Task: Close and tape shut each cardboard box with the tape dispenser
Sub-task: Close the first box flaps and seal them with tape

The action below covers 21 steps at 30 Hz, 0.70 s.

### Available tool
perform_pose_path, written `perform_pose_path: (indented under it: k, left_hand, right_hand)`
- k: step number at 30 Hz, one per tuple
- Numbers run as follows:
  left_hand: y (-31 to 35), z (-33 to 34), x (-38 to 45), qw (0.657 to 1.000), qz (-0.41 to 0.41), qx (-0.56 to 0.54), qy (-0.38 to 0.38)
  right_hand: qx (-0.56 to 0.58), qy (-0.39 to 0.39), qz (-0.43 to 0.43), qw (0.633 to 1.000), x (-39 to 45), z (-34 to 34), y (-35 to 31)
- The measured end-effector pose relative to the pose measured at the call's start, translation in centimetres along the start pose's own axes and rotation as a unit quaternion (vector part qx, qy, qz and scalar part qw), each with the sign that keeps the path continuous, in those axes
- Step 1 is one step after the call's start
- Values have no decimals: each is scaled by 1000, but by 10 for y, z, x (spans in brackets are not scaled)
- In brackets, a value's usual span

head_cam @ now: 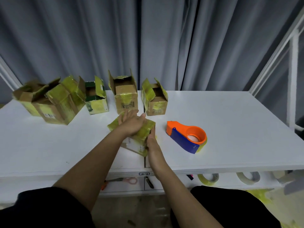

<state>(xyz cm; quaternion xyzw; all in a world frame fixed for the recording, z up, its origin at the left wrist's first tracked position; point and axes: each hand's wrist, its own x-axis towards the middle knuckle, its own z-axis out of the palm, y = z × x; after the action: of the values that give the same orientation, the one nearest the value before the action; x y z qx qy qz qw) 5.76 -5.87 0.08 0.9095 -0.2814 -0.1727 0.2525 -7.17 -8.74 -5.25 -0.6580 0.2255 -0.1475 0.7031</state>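
Note:
A small cardboard box (141, 137), covered in yellow tape, stands closed near the middle of the white table (230, 116). My left hand (131, 122) lies flat on its top, fingers spread. My right hand (152, 137) presses against the box's right side. To the right of the box lies an orange and blue tape dispenser (186, 137) with a yellowish roll. Behind, several open boxes stand in a row: a large pair at the left (49, 102), a green-edged one (97, 99), a tall one (125, 96) and a small one (155, 99).
A lower shelf under the table holds scissors (125, 180), tape rolls (209, 178) and a dark tool (150, 182). Grey curtains hang behind the table. A white frame post (294, 76) rises at the right.

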Motion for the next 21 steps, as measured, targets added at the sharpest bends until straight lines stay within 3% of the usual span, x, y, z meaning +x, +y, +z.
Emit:
perform_pose_path:
  k: [2,3,5,7,10,14,16,17,19,21]
  left_hand:
    - [-7,-16,-5,989,13,-148,2]
    - [-14,-23,-9,984,30,-170,32]
    - [-30,-33,-16,990,39,-73,111]
    - [-47,-38,-22,994,3,-11,113]
    - [-57,-34,-34,993,-8,-104,51]
    - [-66,-29,-42,987,-10,-126,96]
    - [-69,-28,-45,987,-19,-130,96]
    - [-70,-26,-45,988,-16,-119,92]
    - [-69,-23,-44,990,-15,-101,98]
    - [-63,-19,-46,987,-13,-47,152]
  right_hand:
    - [-11,2,-3,1000,-3,0,-7]
    - [-13,4,-7,1000,-2,-1,-8]
    - [-29,15,-28,999,2,-2,-10]
    - [-52,35,-42,997,8,0,-13]
    - [-86,54,-49,994,17,5,-12]
    - [-79,8,-24,997,24,-3,-23]
    - [-164,42,-44,985,22,-20,-26]
    - [-254,108,-83,958,23,-33,-25]
    - [-464,228,-136,845,26,-61,-18]
    - [-605,248,-57,755,30,-83,-11]
